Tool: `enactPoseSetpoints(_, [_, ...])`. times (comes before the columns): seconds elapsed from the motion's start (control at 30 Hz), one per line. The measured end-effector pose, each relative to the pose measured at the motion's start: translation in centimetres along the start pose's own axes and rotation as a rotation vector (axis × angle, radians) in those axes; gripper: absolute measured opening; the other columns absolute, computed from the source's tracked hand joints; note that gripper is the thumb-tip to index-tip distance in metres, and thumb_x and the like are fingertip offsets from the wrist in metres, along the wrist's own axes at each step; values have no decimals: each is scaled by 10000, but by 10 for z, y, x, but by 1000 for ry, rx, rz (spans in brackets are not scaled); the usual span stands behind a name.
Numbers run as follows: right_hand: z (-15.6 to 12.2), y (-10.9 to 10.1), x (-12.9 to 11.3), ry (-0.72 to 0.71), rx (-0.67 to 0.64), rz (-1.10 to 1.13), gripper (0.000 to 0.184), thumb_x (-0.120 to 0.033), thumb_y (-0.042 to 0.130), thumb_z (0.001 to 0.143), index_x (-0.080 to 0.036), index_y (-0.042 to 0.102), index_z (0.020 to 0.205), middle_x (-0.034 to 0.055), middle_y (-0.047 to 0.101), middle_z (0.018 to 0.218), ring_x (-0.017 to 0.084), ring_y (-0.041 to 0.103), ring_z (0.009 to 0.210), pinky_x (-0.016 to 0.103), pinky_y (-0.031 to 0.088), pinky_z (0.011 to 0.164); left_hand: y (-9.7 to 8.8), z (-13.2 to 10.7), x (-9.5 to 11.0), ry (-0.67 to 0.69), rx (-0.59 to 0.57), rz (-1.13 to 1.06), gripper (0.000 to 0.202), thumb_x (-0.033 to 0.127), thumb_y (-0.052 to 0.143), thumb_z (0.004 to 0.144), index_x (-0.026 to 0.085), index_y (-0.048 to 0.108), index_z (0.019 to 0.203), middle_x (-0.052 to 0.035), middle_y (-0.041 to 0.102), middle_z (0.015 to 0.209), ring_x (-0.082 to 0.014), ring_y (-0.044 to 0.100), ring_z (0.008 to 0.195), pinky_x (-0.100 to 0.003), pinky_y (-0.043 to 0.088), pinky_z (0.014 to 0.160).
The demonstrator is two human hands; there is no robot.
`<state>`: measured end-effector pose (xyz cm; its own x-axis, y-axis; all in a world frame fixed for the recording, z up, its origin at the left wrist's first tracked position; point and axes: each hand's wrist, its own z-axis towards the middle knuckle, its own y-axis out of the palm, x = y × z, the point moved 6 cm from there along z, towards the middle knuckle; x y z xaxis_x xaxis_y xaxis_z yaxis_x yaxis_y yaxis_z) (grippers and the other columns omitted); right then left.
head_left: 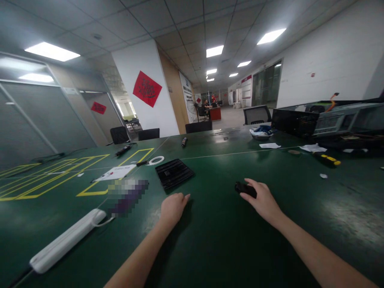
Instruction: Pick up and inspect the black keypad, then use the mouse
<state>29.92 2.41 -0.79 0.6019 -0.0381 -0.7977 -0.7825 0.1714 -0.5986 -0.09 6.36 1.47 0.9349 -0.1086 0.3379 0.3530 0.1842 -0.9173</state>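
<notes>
My right hand (264,200) has its thumb and fingers closed around a small, dark, oblong object (246,189) just at the table surface. The exact kind of this object cannot be made out. My left hand (174,208) rests on the green table (216,240) with its fingers curled in and the thumb pointing right; nothing shows in it. Just beyond that hand lies a flat black square item (174,174) with ridged bands, perhaps a folded pouch.
At left are a white power strip (67,242), a blurred-out purple item (129,200), a paper sheet (115,173) and a white tape roll (156,160). Farther back stands a small dark cylinder (184,142). To the right are a yellow-handled tool (330,160), a bowl (261,136) and a computer case (295,122).
</notes>
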Motion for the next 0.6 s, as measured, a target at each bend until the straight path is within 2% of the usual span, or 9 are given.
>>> enactPoseSetpoints(0.1, [3,0,3,-23,-2,-9,543,-412,476,730,-225,358,1226,124,368,1227,275,438,1083,491,387,902,-14,9,-23,-246,133,-516,435,481,497,731,184,356,447,35,363,424,-111,449,452,-209,336,438])
enactPoseSetpoints(0.13, [5,1,4,-30,-2,-12,543,-416,479,726,-229,364,1222,122,373,1224,280,442,1078,498,392,893,-20,15,-30,-314,165,-620,434,458,461,760,186,323,453,42,349,420,-94,428,426,-192,327,411])
enactPoseSetpoints(0.2, [8,3,6,-41,-6,-17,546,-429,487,719,-234,375,1217,122,378,1224,289,451,1069,504,404,869,-32,31,-42,-369,197,-673,402,380,387,814,185,296,474,41,368,436,-71,420,409,-169,329,395])
enactPoseSetpoints(0.3, [10,5,7,-50,1,-37,557,-444,484,717,-228,380,1220,128,394,1206,283,462,1059,484,411,858,-48,64,-55,-372,212,-596,313,294,412,805,165,383,521,27,431,479,-60,430,409,-168,340,402])
enactPoseSetpoints(0.37, [9,5,6,-53,-3,-49,554,-440,477,721,-220,381,1221,127,397,1195,269,462,1061,463,401,878,-52,86,-61,-359,206,-495,222,282,478,769,143,482,596,12,485,520,-77,464,436,-190,362,423])
enactPoseSetpoints(0.43, [9,5,4,-46,-18,-53,547,-428,479,722,-219,382,1218,124,389,1201,264,455,1069,453,397,885,-51,107,-65,-322,170,-351,125,252,567,712,133,552,676,-12,554,604,-115,537,549,-214,409,502])
enactPoseSetpoints(0.5, [8,5,3,-38,-26,-49,546,-422,484,720,-222,381,1217,120,389,1206,264,456,1066,452,404,874,-46,126,-66,-275,105,-181,114,205,637,664,139,588,744,-37,603,737,-158,575,723,-239,440,629])
enactPoseSetpoints(0.6, [7,4,2,-33,-25,-33,545,-411,495,713,-227,383,1214,114,415,1184,265,467,1047,464,409,865,-38,145,-65,-202,-9,84,225,254,586,754,143,567,949,-64,577,972,-182,552,880,-324,455,748])
